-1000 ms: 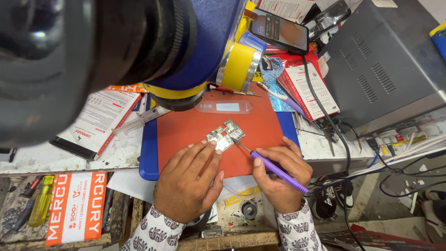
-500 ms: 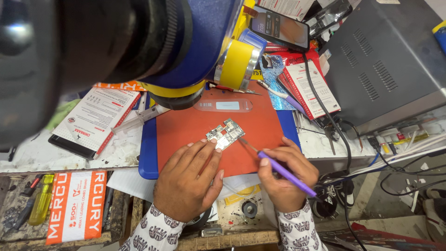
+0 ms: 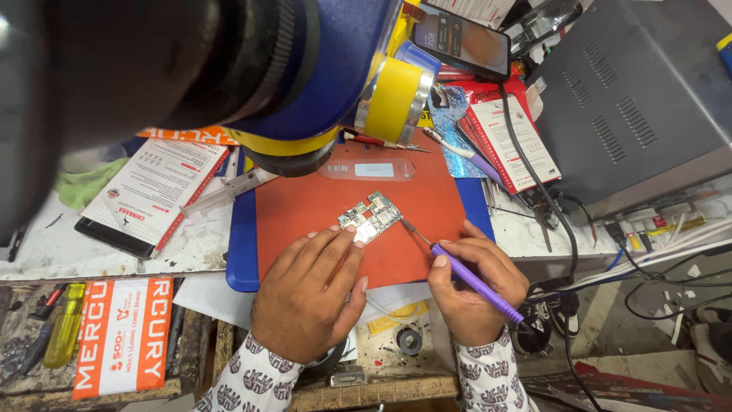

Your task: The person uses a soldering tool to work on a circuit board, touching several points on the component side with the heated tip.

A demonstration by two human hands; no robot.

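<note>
A small circuit board (image 3: 371,217) lies flat near the middle of an orange work mat (image 3: 305,210), which itself sits on a blue mat (image 3: 242,252) on a cluttered bench. The left hand (image 3: 309,294) rests palm down on the orange mat, its fingertips pressed against the near left edge of the board and pinning it in place; the fingers are spread rather than curled, so it steadies the board without closing around it. The right hand (image 3: 473,294) is closed around a purple-handled tool (image 3: 476,284), held like a pen, and the thin metal tip reaches up and left to the right edge of the board, touching it or just short of it. Both wrists show patterned white sleeves. Above the board, a clear plastic strip (image 3: 368,169) lies on the orange mat, partly under the large blue and yellow microscope head (image 3: 320,84) that fills the upper left of the view. A phone (image 3: 461,40) with a lit screen stands propped behind, with a cable running down from it. A grey metal box (image 3: 633,99) stands at the right, and a printed booklet (image 3: 156,187) lies to the left of the mats.
</note>
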